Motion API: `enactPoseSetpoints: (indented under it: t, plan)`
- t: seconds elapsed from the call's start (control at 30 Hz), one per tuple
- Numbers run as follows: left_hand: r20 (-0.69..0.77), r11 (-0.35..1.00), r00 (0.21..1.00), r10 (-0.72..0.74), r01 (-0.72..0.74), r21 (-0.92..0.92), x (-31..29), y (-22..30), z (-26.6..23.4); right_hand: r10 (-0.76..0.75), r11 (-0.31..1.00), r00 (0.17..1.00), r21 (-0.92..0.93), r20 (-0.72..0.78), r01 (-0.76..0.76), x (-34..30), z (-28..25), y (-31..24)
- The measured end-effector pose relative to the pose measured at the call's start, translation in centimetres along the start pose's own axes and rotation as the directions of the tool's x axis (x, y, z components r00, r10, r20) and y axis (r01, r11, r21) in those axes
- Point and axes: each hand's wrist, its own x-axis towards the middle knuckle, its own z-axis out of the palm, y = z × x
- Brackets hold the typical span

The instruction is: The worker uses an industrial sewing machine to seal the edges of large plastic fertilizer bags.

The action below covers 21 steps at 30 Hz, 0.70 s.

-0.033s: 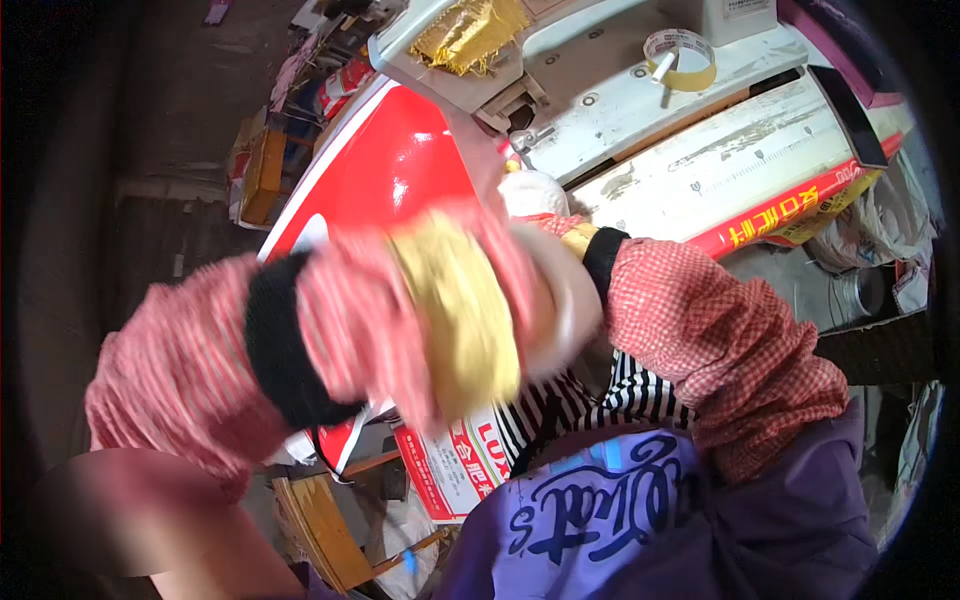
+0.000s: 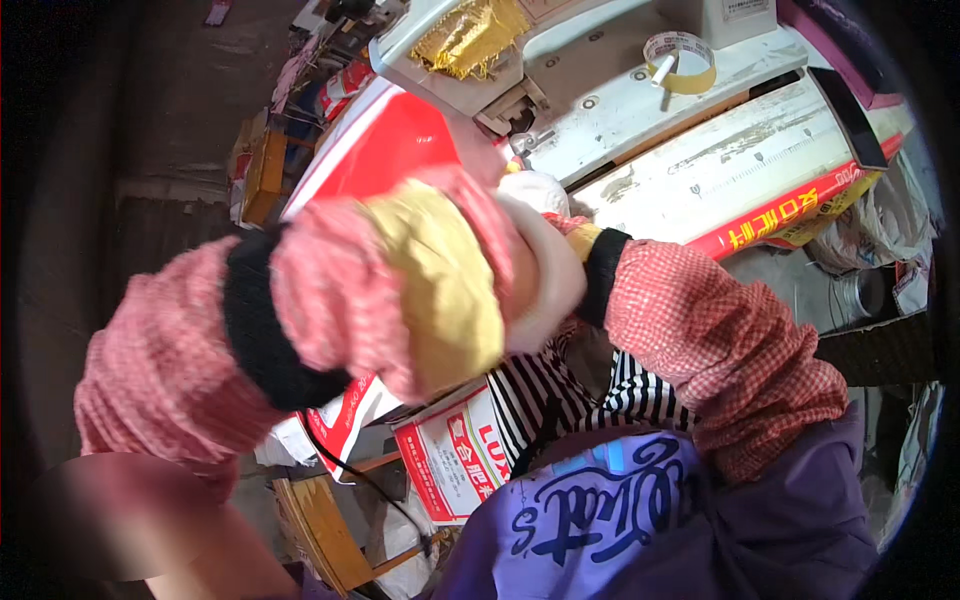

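Note:
My left forearm, in a pink-checked sleeve with a black band and yellow cuff, crosses the middle of the view. A white glove covers my left hand (image 2: 550, 285); its fingers are turned away and hidden. Under and beyond that arm lies a glossy red-and-white printed sheet or bag (image 2: 400, 150). My right hand (image 2: 537, 192), also white-gloved, is at the sheet's right side, close to the metal parts of a white machine (image 2: 570, 110) that looks like a sewing machine. The fingers of my right hand are mostly hidden, and what it grips does not show.
A tape roll (image 2: 682, 62) with a white stick sits on the machine. Gold woven cloth (image 2: 468, 38) covers part of its head. A white cylindrical surface (image 2: 720, 160) lies at right, above a red-and-yellow printed strip (image 2: 790, 215). Below stand a printed carton (image 2: 440, 465) and wooden frame (image 2: 320, 525).
My left arm has shifted slightly left and upward. The red sheet has moved, with less of its left part showing and its lower corner uncovered. My right hand stays about where it was.

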Motion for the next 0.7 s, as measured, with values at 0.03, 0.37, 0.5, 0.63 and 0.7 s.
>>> enactPoseSetpoints:
  t: [0.03, 0.37, 0.5, 0.63, 0.7]
  plan:
    - [0.016, 1.000, 1.000, -0.003, 0.003, 0.001, 0.0, -0.3, 0.1, -0.054, 0.997, 0.998, -0.061, 0.028, 0.056, -0.1, -0.1, 0.0]
    - [0.179, 0.832, 0.974, -0.138, 0.212, -0.513, -0.4, 11.1, 1.5, 0.002, 0.996, 0.996, -0.090, 0.090, 0.006, 1.4, 2.6, -0.7]
    - [-0.081, 0.923, 0.921, 0.382, -0.375, 0.092, 0.4, 8.6, -2.3, -0.038, 0.998, 0.992, 0.064, 0.123, 0.030, 1.3, 1.6, 0.2]
    - [0.009, 0.977, 0.981, 0.194, -0.194, 0.090, -2.7, 4.1, -3.5, 0.031, 0.987, 0.976, 0.145, 0.218, -0.064, 1.4, 0.0, -0.5]
    - [0.066, 0.849, 0.989, -0.134, 0.149, -0.508, -3.8, 6.6, -1.1, 0.135, 0.969, 0.961, 0.172, 0.243, -0.180, 1.6, -0.3, -0.8]
